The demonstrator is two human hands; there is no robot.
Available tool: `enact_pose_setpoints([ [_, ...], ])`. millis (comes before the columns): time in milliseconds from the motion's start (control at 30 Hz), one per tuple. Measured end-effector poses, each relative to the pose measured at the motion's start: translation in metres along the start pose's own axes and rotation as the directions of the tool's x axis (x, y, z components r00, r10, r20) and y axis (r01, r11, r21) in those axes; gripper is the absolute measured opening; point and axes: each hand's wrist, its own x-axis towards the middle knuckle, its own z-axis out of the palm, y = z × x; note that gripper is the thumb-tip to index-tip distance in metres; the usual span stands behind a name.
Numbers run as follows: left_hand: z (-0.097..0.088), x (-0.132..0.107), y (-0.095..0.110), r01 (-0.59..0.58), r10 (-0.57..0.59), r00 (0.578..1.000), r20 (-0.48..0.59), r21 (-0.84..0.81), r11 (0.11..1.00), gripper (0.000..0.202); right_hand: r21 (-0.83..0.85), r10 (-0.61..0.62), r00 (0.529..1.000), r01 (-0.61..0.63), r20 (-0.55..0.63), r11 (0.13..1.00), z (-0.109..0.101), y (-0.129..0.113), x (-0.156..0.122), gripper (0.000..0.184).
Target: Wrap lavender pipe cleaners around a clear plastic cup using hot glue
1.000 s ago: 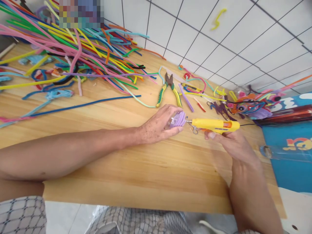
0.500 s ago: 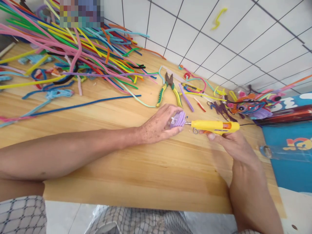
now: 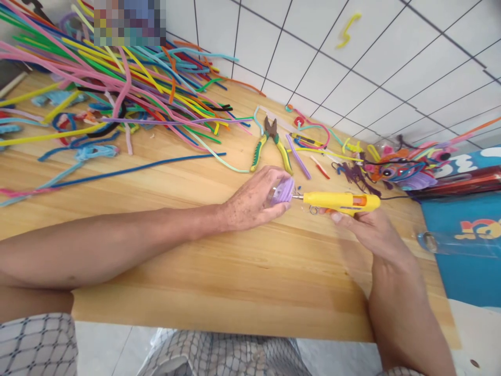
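Note:
My left hand is closed around a small clear piece wrapped with purple pipe cleaner; its far side is hidden by my fingers. In my right hand is a yellow glue gun, my fingers wrapped round its handle. The metal nozzle points left and meets or nearly meets the right side of the purple wrapping. Just beyond my left hand lie pliers with green and yellow handles, their jaws apart. A short purple pipe cleaner rests to the right of them.
Many coloured pipe cleaners are heaped at the back left of the wooden table. A yellow-handled cutter and a tangle of colourful pieces lie toward the right. White tiled wall closes off the back; a blue sheet lies right.
Both hands, the purple-wrapped piece and the glue gun have shifted very slightly left in view. The nozzle stays at the wrapping. Both grips are unchanged.

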Motion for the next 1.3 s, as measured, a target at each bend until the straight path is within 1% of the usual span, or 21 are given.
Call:
enact_pose_setpoints([
  [133, 0.000, 0.000, -0.002, 0.018, -0.018, 1.000, 0.000, 0.011, 1.000, 0.045, 0.000, 0.010, 1.000, -0.010, -0.024, 1.000, 0.001, 0.002, 0.001, 0.037],
  [300, 0.002, -0.002, -0.005, 0.025, -0.025, 1.000, -0.014, 0.000, 1.000, 0.049, 0.003, 0.047, 0.998, -0.047, -0.034, 0.999, 0.002, 0.002, 0.001, 0.043],
  [400, 0.003, -0.003, -0.005, 0.034, -0.034, 0.999, -0.017, 0.001, 0.999, 0.050, -0.003, 0.040, 0.998, -0.040, -0.041, 0.999, 0.003, 0.002, 0.002, 0.045],
  [500, 0.004, -0.003, -0.004, 0.035, -0.036, 0.999, -0.017, -0.032, 0.999, 0.043, -0.030, 0.023, 0.999, -0.024, -0.043, 0.999, 0.003, 0.002, 0.002, 0.044],
  [667, 0.004, -0.003, -0.002, 0.015, -0.015, 1.000, -0.001, -0.054, 0.998, 0.022, -0.065, -0.004, 0.999, 0.001, -0.038, 0.998, 0.004, 0.001, 0.003, 0.041],
  [867, 0.001, -0.003, 0.000, 0.020, -0.019, 0.999, 0.032, -0.038, 0.999, 0.015, -0.085, 0.014, 1.000, -0.016, -0.026, 0.996, 0.006, 0.004, 0.002, 0.047],
  [1000, 0.000, -0.003, 0.001, 0.023, -0.021, 0.999, 0.037, -0.041, 0.999, 0.015, -0.091, -0.003, 0.999, 0.000, -0.034, 0.996, 0.008, 0.007, 0.001, 0.046],
  [1200, 0.001, -0.004, -0.004, -0.047, 0.046, 0.999, -0.007, -0.052, 0.998, 0.020, -0.060, -0.024, 0.999, 0.021, -0.043, 0.998, 0.013, 0.007, 0.001, 0.042],
  [1300, 0.002, -0.004, -0.006, -0.051, 0.051, 0.999, -0.002, -0.057, 0.997, 0.021, -0.074, -0.011, 0.999, 0.007, -0.050, 0.997, 0.014, 0.005, 0.001, 0.044],
])
